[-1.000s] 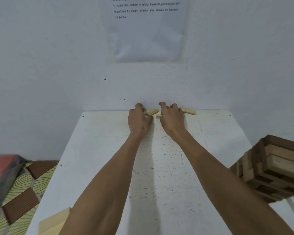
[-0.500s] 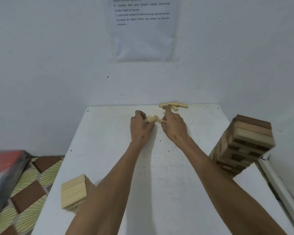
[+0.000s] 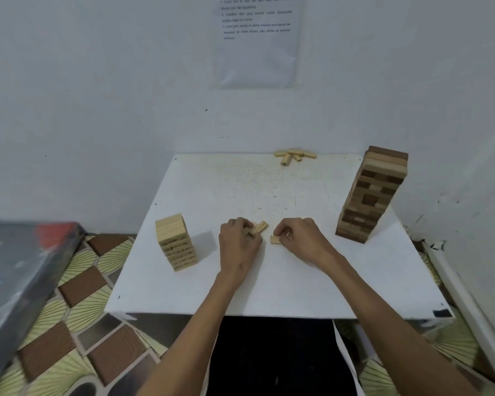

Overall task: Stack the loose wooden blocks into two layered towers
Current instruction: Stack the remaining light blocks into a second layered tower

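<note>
On the white table (image 3: 269, 287) my left hand (image 3: 237, 241) grips a couple of pale wooden blocks (image 3: 260, 227) that stick out past its fingers. My right hand (image 3: 300, 238) pinches one pale block (image 3: 275, 239) just above the table top. A short tower of pale blocks (image 3: 176, 242) stands left of my hands. A taller tower of mixed brown and pale blocks (image 3: 372, 194) stands at the right. Several loose pale blocks (image 3: 293, 156) lie at the table's far edge by the wall.
A white wall runs right behind the table with a printed sheet (image 3: 256, 41) taped to it. A dark box (image 3: 20, 281) sits at the left above a patterned floor (image 3: 77, 332). A white ledge (image 3: 463, 295) borders the right side.
Both hands pulled back from the far edge to the middle of the table, each carrying blocks. The view tilted down, so both towers now show in full.
</note>
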A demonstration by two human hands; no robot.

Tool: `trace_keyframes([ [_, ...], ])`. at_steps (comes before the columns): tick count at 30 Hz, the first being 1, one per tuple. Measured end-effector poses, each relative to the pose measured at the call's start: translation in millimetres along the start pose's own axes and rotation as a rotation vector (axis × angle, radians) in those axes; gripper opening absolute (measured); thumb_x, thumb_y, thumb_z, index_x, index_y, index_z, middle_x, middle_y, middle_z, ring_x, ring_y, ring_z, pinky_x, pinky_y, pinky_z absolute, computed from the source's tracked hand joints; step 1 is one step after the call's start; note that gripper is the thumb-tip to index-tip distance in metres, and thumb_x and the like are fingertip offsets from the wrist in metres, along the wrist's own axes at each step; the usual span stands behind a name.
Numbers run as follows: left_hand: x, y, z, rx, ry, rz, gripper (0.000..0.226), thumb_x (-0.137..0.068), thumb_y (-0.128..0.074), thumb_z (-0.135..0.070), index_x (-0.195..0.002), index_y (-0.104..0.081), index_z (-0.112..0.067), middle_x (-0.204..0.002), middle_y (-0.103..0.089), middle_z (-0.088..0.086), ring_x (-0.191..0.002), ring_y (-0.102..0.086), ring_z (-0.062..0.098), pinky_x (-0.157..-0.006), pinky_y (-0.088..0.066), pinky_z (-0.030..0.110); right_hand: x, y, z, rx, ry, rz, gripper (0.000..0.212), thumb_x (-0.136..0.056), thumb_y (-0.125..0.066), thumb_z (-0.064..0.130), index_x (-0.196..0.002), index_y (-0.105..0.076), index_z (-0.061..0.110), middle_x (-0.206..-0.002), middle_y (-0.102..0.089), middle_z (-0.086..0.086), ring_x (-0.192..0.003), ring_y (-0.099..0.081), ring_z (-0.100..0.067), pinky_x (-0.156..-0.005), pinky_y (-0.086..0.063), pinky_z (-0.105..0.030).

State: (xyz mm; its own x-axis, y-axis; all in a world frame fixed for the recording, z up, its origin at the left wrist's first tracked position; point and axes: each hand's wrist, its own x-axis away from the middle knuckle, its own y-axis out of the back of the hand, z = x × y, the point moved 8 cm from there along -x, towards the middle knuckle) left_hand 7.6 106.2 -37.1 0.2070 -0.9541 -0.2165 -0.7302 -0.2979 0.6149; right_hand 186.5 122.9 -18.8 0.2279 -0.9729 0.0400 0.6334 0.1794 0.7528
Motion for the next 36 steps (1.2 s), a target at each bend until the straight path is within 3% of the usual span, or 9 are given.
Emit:
trace_keyframes([
  [4,14,3,1,-0.074,-0.071,0.075,0.013,-0.085,-0.07,-0.021,-0.098,-0.071,-0.017,-0.104,-0.065,-0.004,-0.101,-0.054,0.017,-0.084,-0.044,0.026,7,-5,9,0.056,0.125,-0.042,0.017,-0.096,-0.066,0.011,-0.11,-0.074,0.016,-0.119,-0.06,-0.002,-0.107,-0.058,-0.016,-0.086,-0.048,-0.025],
  [8,18,5,-2,-0.089,-0.101,0.21,0.027,-0.088,-0.064,-0.019,-0.115,-0.065,-0.014,-0.111,-0.06,-0.004,-0.103,-0.051,0.016,-0.082,-0.035,0.02,15,5,-3,0.137,-0.004,-0.262,0.039,-0.099,-0.067,0.033,-0.131,-0.06,0.013,-0.129,-0.051,-0.008,-0.119,-0.051,-0.025,-0.088,-0.048,-0.034],
  [12,16,5,1,-0.086,-0.094,0.257,0.037,-0.086,-0.065,-0.016,-0.123,-0.063,-0.012,-0.116,-0.061,0.001,-0.102,-0.057,0.019,-0.086,-0.045,0.028,18,-11,-13,0.112,-0.023,-0.069,0.061,-0.092,-0.069,0.051,-0.14,-0.055,0.015,-0.12,-0.059,-0.002,-0.119,-0.05,-0.022,-0.089,-0.045,-0.032],
  [16,15,1,-7,-0.082,-0.115,0.34,0.052,-0.085,-0.065,-0.006,-0.136,-0.058,-0.009,-0.12,-0.062,0.005,-0.096,-0.058,0.018,-0.087,-0.05,0.028,16,-13,-10,0.11,0.086,-0.007,0.053,-0.093,-0.072,0.037,-0.139,-0.058,0.015,-0.119,-0.059,0.0,-0.117,-0.048,-0.02,-0.091,-0.04,-0.026],
  [20,12,-2,-7,-0.074,-0.118,0.445,0.06,-0.084,-0.075,-0.013,-0.14,-0.054,-0.012,-0.117,-0.065,0.001,-0.085,-0.063,0.014,-0.083,-0.055,0.03,11,-6,-7,0.054,0.151,0.01,0.045,-0.097,-0.068,0.021,-0.14,-0.057,0.02,-0.122,-0.065,0.007,-0.111,-0.049,-0.012,-0.099,-0.047,-0.034],
  [24,9,-1,-8,-0.094,-0.175,0.482,0.075,-0.08,-0.084,-0.029,-0.145,-0.048,-0.021,-0.125,-0.059,-0.008,-0.088,-0.059,0.011,-0.081,-0.047,0.025,14,-3,-17,0.093,0.128,-0.025,0.053,-0.092,-0.068,0.023,-0.143,-0.054,0.019,-0.128,-0.055,0.004,-0.119,-0.045,-0.013,-0.098,-0.038,-0.025],
  [28,7,-9,-10,-0.1,-0.218,0.579,0.087,-0.08,-0.084,-0.032,-0.153,-0.038,-0.03,-0.139,-0.054,-0.016,-0.109,-0.051,0.009,-0.095,-0.042,0.027,20,-12,-20,0.098,0.139,0.087,0.064,-0.087,-0.071,0.038,-0.146,-0.05,0.026,-0.118,-0.049,0.013,-0.116,-0.038,-0.007,-0.103,-0.039,-0.031],
  [32,3,-14,-7,-0.031,-0.189,0.577,0.082,-0.078,-0.087,-0.027,-0.149,-0.044,-0.027,-0.128,-0.063,-0.016,-0.103,-0.054,0.008,-0.091,-0.042,0.027,17,-18,-20,0.08,0.172,0.135,0.07,-0.083,-0.076,0.058,-0.144,-0.052,0.034,-0.11,-0.049,0.02,-0.109,-0.037,0.0,-0.1,-0.035,-0.029],
  [36,1,-12,-5,0.039,-0.177,0.519,0.079,-0.076,-0.089,-0.029,-0.145,-0.05,-0.025,-0.119,-0.068,-0.018,-0.098,-0.056,0.004,-0.082,-0.038,0.018,12,-14,-18,0.003,0.18,0.132,0.057,-0.083,-0.081,0.051,-0.135,-0.06,0.039,-0.107,-0.055,0.019,-0.11,-0.04,0.003,-0.09,-0.034,-0.022],
])
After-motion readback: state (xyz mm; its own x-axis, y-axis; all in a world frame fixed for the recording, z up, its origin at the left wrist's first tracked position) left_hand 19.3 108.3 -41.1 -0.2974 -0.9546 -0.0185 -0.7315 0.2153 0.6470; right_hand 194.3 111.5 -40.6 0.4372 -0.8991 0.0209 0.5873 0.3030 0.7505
